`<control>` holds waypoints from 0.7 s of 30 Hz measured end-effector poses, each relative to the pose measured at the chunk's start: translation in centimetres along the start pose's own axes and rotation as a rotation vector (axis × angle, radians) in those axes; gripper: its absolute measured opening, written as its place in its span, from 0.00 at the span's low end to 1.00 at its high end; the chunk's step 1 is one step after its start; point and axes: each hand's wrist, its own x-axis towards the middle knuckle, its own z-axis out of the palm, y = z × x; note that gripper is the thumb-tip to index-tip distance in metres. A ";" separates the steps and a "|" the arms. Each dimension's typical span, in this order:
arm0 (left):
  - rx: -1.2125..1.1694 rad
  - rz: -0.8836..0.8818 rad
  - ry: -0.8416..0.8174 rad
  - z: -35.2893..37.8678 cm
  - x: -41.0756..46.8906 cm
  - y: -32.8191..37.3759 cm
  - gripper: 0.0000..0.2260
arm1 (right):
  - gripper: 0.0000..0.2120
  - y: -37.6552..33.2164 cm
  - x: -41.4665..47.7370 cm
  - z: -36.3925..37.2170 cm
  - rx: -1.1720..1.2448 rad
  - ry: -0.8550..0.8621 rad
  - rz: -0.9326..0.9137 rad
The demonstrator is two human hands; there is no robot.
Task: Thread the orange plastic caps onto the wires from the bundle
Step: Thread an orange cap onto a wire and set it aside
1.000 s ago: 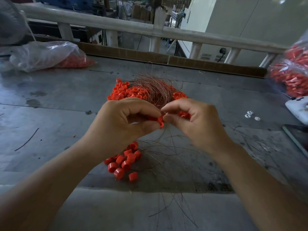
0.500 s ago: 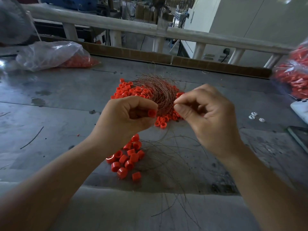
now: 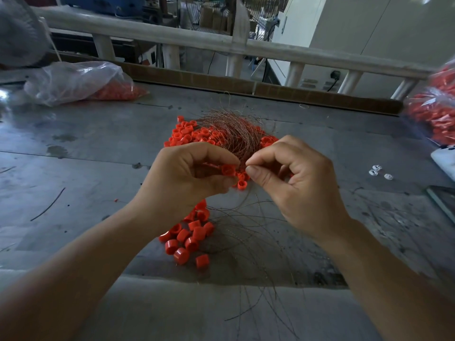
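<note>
**Above the grey table, the wire hand closes back on the cap**

Over the worn metal table [image 3: 86,148], the right hand [image 3: 295,183] has swung back in. Half a second ago it stood raised and apart by the wire bundle [image 3: 236,136]; now its pinched thumb and forefinger sit just beside the cap [image 3: 228,169] that the left hand [image 3: 187,173] grips between thumb and curled fingers. A hair-thin wire seems to run from that pinch toward the bundle, though it is too fine to trace with certainty. This reads as a fresh strand drawn and presented to the cap, so a new threading looks about to begin; the wire is not visibly through yet.

The cap is a short, smooth orange cylinder of glossy plastic, open at one end. More lie heaped behind the hands in the far pile [image 3: 189,135] and nearer the person in the near pile [image 3: 189,237]. The bundle is a coppery, springy tangle resting on the far pile, and loose strands [image 3: 246,230] curl across the scuffed, stained surface. Crinkled clear bags [image 3: 73,81] of caps sit at the table's far sides.
</note>
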 end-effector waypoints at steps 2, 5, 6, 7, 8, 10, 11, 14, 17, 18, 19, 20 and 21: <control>-0.079 -0.028 -0.019 -0.2 0.0 -0.1 0.13 | 0.01 0.0 0.0 -0.1 0.004 0.008 0.009; -0.111 -0.049 -0.028 -0.4 0.0 -0.2 0.14 | 0.01 -0.1 0.0 -0.2 0.011 0.021 0.032; -0.095 -0.050 -0.030 -0.4 0.0 -0.2 0.14 | 0.01 -0.1 0.0 -0.2 0.015 0.022 0.041; -0.091 -0.056 -0.030 -0.3 0.0 -0.2 0.14 | 0.01 -0.1 0.0 -0.2 0.017 0.022 0.046; -0.108 -0.062 -0.028 -0.3 0.0 -0.2 0.14 | 0.01 -0.1 0.0 -0.2 0.017 0.022 0.050; -0.176 -0.075 -0.028 -0.3 0.0 -0.3 0.12 | 0.01 -0.1 0.0 -0.2 0.012 0.025 0.055; -0.204 -0.082 -0.035 -0.3 0.0 -0.4 0.11 | 0.01 -0.1 0.0 -0.2 0.009 0.027 0.058; -0.232 -0.103 -0.057 -0.5 0.0 -0.5 0.12 | 0.02 -0.1 0.1 -0.2 0.005 0.035 0.061; -0.198 -0.088 -0.065 -0.6 -0.1 -0.4 0.12 | 0.02 -0.1 0.1 -0.2 0.004 0.026 0.067; -0.181 -0.081 -0.068 -0.6 -0.1 -0.4 0.13 | 0.02 -0.2 0.1 -0.1 0.008 0.023 0.068; -0.170 -0.076 -0.069 -0.5 -0.1 -0.5 0.13 | 0.02 -0.2 0.1 -0.1 0.015 0.020 0.070; -0.171 -0.074 -0.069 -0.5 0.0 -0.5 0.14 | 0.01 -0.2 0.0 0.0 0.021 0.016 0.072; -0.178 -0.071 -0.069 -0.5 0.0 -0.6 0.14 | 0.01 -0.2 0.0 0.0 0.024 0.009 0.072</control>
